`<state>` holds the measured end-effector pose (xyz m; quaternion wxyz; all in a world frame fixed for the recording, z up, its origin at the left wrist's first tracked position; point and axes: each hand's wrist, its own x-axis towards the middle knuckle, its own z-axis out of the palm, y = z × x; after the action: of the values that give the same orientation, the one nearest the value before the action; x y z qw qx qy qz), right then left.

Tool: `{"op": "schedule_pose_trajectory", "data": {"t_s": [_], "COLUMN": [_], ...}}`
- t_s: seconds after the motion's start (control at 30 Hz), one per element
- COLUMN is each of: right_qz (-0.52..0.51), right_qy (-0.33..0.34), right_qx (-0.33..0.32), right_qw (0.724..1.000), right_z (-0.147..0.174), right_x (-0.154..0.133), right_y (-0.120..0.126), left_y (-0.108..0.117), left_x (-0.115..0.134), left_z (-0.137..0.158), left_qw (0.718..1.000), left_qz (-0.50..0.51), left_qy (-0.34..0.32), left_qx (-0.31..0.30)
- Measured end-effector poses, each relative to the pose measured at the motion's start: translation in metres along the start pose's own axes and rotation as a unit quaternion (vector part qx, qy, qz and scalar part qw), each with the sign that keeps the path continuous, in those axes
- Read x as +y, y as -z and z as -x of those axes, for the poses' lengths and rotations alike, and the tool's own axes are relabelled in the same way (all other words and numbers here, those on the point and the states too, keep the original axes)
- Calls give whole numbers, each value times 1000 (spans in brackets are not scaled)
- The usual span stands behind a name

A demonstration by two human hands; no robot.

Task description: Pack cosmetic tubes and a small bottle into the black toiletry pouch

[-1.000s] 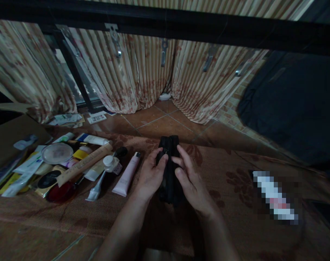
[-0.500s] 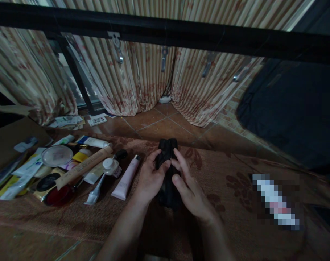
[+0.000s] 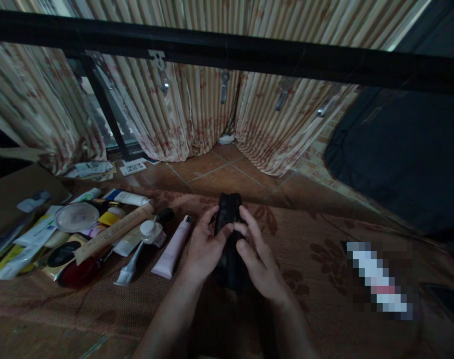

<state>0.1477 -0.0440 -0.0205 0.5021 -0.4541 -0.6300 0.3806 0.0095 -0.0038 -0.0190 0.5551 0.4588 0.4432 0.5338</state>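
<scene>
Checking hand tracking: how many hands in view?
2. The left hand is at the left side of the black pouch, the right hand at its right. No others show.

Taking the black pouch as the clock's centre, the left hand fills its 9 o'clock side and the right hand its 3 o'clock side. The widest passage is over the bare counter beyond the right hand, ending at a pixelated object between 3 and 4. At 9, a pink tube leaves only a narrow strip beside the left hand; past it, a white-capped bottle and heaped cosmetics obstruct. Toward 12, beyond the pouch, lies tiled floor, with curtains behind.
</scene>
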Motion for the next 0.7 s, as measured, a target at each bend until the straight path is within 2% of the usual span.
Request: {"op": "schedule_pose_trajectory", "data": {"t_s": [0.2,0.33,0.53,0.7], "right_qz": [-5,-5,-5,2], "right_qy": [54,40,-27,-34], "right_qx": [151,223,240,225], "right_qw": [987,974,970,974], "right_z": [-2,-4,-7,-8], "right_x": [0,4,11,10], "right_y": [11,14,13,12], "left_y": [2,3,2,0], "left_x": [-2,-6,-11,-12], "left_z": [-2,-3,-3,-3], "left_qw": [1000,999,999,998], "left_qz": [22,14,-28,-50], "left_qy": [9,29,2,-7], "left_qx": [7,10,21,27]}}
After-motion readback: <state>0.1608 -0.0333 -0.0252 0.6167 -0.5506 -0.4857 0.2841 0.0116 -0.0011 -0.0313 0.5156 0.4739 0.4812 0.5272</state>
